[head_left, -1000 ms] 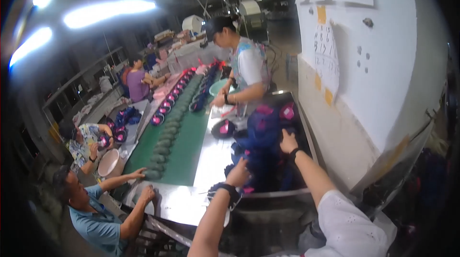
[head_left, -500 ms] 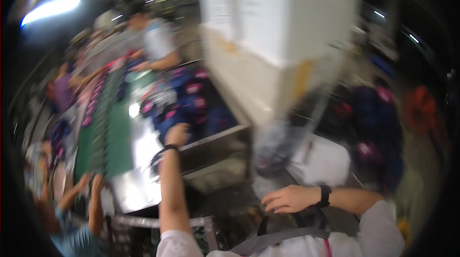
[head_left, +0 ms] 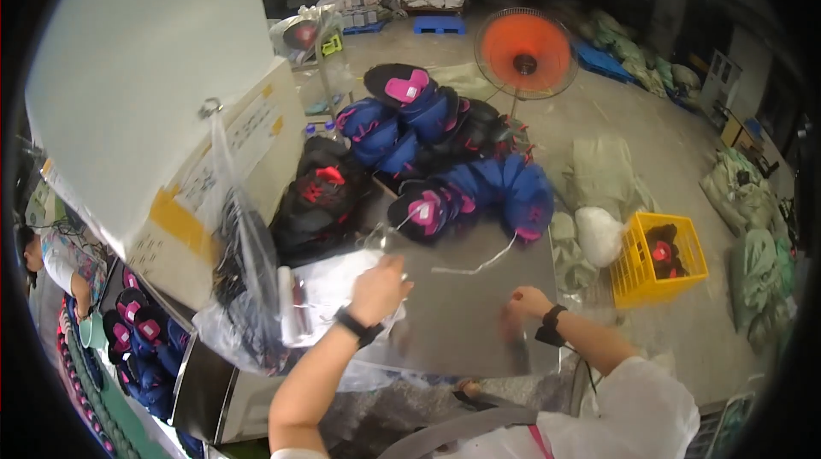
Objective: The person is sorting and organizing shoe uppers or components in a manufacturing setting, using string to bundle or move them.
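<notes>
My left hand (head_left: pixel 376 292) is over the white papers (head_left: pixel 329 288) on the metal tabletop, its fingers bent inward. Whatever they hold, if anything, is hidden. My right hand (head_left: pixel 526 303) hangs over the table's right part, its fingers smeared by motion. Beyond both hands lies a curved row of nested blue shoe uppers (head_left: pixel 487 185) with pink tongues. A white cord (head_left: pixel 479 269) trails from the row's right end onto the tabletop (head_left: pixel 462 313). Behind the row are more blue uppers (head_left: pixel 376 138), and black uppers with red marks (head_left: pixel 321 194) sit to the left.
A white pillar (head_left: pixel 162 74) stands at the left, with a clear plastic bag (head_left: pixel 244 228) hanging from it. Right of the table are a yellow crate (head_left: pixel 658 262) and sacks (head_left: pixel 599 172). An orange fan (head_left: pixel 526 53) stands beyond. A co-worker (head_left: pixel 64 266) is at the far left.
My view has swung right, from the green conveyor and tray of uppers to the metal table. My left hand has left the tray's edge and is now over the papers.
</notes>
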{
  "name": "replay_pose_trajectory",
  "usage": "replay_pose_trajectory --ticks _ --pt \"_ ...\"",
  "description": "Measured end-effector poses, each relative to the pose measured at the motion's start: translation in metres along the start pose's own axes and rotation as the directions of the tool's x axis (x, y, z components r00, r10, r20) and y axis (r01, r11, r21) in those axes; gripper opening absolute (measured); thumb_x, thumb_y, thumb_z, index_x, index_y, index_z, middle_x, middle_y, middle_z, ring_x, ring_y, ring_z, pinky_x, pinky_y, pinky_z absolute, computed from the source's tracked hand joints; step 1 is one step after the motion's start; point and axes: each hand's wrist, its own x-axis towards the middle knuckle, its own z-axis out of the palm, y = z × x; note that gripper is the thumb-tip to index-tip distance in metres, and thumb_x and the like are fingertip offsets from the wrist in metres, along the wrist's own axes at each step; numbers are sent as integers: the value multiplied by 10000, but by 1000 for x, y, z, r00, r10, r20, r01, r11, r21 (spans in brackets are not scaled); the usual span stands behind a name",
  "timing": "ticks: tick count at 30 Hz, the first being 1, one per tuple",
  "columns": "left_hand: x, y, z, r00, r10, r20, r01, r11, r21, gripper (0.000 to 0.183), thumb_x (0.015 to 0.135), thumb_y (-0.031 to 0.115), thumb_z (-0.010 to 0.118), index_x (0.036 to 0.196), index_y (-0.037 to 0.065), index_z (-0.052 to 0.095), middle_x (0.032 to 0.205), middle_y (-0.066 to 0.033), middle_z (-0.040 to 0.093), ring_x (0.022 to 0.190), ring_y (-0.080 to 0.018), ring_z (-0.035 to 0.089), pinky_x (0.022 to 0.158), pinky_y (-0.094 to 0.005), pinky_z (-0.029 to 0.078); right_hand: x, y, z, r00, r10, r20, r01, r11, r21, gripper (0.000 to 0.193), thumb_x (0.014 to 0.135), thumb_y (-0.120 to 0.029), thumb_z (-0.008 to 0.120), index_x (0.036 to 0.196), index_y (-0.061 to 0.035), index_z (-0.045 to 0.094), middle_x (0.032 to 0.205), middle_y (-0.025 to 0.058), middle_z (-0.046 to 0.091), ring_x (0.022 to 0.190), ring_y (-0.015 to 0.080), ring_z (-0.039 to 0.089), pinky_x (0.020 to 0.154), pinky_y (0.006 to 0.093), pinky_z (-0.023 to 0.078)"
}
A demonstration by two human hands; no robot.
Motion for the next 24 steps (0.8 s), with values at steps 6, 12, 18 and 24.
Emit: replay_pose_trajectory --ticks 6,12,18,24 --pt "174 -34 137 907 -419 -38 416 907 -55 730 723 112 607 1317 10 194 1343 -216 290 933 -414 561 783 -433 468 106 -14 -18 963 237 131 -192 256 948 312 804 -136 591 1062 1 482 933 120 558 794 232 620 577 325 492" --pt "225 -32 184 870 -482 -107 474 876 -91 240 831 253 501 813 42 615 804 -196 628 764 -375 600 702 -455 475 152 40 -13 903 378 202 -50 -375 926 103 861 -161 527 905 -69 530 731 38 522 614 153 521 528 273 423" --pt "224 11 103 862 -459 -217 123 603 -788 232 909 142 435 735 29 537 706 -72 602 558 -133 567 489 -265 445 155 93 -121 819 287 -497 435 256 863 98 835 -81 544 747 -56 581 781 7 556 765 126 530 709 256 409" --pt "75 94 13 785 -581 -213 -87 238 -967 101 931 122 400 872 66 461 925 -123 620 681 -126 586 467 -206 404 45 14 -274 787 -282 -549 603 166 780 145 838 -99 549 769 5 624 1154 138 509 1116 223 438 988 356 286"
